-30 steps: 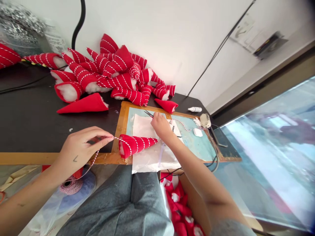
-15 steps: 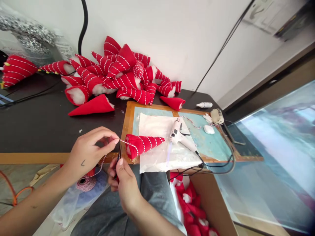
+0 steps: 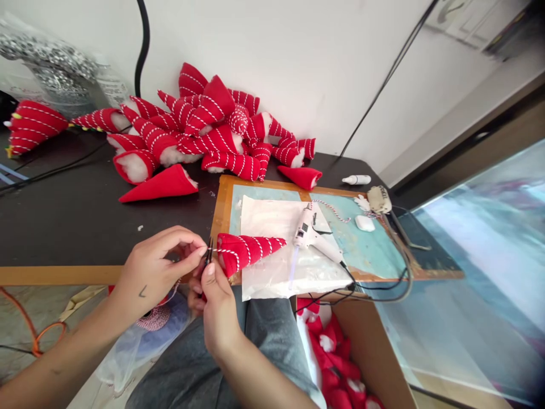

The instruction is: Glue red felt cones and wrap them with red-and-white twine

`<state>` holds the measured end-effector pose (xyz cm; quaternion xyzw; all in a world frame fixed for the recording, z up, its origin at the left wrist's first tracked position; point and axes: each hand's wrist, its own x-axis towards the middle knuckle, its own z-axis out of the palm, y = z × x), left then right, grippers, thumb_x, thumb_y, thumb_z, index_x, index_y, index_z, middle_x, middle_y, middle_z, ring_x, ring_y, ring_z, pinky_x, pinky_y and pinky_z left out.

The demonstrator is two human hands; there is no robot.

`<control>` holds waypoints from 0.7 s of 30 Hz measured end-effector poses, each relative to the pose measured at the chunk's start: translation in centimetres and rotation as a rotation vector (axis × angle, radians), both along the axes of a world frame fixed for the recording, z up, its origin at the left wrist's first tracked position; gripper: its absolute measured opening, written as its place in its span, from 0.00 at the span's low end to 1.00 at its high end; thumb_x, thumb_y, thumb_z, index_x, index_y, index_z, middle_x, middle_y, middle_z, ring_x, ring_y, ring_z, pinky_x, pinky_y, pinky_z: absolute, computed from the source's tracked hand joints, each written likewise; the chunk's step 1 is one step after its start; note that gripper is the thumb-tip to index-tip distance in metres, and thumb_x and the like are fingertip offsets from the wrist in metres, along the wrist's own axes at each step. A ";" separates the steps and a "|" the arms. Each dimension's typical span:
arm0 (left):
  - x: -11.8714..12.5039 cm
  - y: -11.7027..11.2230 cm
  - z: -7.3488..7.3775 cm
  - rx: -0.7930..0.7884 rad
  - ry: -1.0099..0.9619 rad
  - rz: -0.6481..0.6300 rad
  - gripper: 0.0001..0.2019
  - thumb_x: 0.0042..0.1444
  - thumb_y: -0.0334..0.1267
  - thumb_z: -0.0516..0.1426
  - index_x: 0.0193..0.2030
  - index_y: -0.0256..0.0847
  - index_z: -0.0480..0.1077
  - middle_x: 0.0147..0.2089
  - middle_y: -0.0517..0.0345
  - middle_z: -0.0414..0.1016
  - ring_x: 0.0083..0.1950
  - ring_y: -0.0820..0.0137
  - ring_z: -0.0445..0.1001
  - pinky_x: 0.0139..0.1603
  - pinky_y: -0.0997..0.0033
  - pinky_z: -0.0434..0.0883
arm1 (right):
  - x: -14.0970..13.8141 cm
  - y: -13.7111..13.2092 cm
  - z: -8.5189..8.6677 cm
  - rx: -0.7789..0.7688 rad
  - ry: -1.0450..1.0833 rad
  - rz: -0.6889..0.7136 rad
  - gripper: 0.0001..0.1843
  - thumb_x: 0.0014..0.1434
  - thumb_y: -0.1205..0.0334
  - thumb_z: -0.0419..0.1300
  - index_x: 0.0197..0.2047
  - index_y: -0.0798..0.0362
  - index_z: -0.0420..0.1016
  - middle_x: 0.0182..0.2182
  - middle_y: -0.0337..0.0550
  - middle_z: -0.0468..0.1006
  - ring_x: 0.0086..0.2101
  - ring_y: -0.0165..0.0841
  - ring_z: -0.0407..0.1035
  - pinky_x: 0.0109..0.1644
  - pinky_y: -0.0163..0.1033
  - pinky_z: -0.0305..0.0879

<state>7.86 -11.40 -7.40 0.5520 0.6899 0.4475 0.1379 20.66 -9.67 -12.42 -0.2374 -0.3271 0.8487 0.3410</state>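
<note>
My left hand (image 3: 162,267) pinches red-and-white baker's twine (image 3: 225,250) between thumb and fingertips. The twine runs to the wide end of a red felt cone (image 3: 249,254) wound with the same twine, lying at the front edge of a wooden-framed board (image 3: 264,194). My right hand (image 3: 218,309) is shut on small dark scissors (image 3: 208,251), raised beside the twine next to the cone's wide end. The scissor blades are thin and partly hidden by my fingers. A white hot glue gun (image 3: 309,233) lies on a white sheet (image 3: 268,218), beyond both hands.
Behind the board lies a heap of stuffed red striped felt cones (image 3: 204,125), with plain red cones (image 3: 162,184) in front. A twine spool (image 3: 151,320) sits below my left wrist. At lower right, a cardboard box (image 3: 374,346) holds red pieces. Cables cross the board.
My right hand has left the board and now holds the scissors up at the twine by the cone, uncovering the glue gun. The view has shifted slightly.
</note>
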 end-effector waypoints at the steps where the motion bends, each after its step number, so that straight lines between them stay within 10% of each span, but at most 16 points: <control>1: 0.0 0.0 -0.1 -0.005 -0.005 -0.002 0.09 0.61 0.46 0.63 0.33 0.47 0.78 0.35 0.61 0.82 0.33 0.67 0.77 0.35 0.72 0.72 | -0.1 0.2 0.1 0.006 -0.003 -0.002 0.36 0.56 0.21 0.67 0.36 0.47 0.64 0.27 0.30 0.57 0.23 0.26 0.42 0.26 0.35 0.37; 21: -0.6 0.2 -1.0 -0.108 -0.398 0.026 0.13 0.58 0.51 0.68 0.38 0.44 0.79 0.32 0.60 0.82 0.29 0.67 0.78 0.31 0.73 0.76 | 0.3 0.2 0.5 0.035 0.011 0.056 0.35 0.59 0.22 0.62 0.35 0.48 0.65 0.26 0.32 0.61 0.23 0.26 0.43 0.27 0.36 0.38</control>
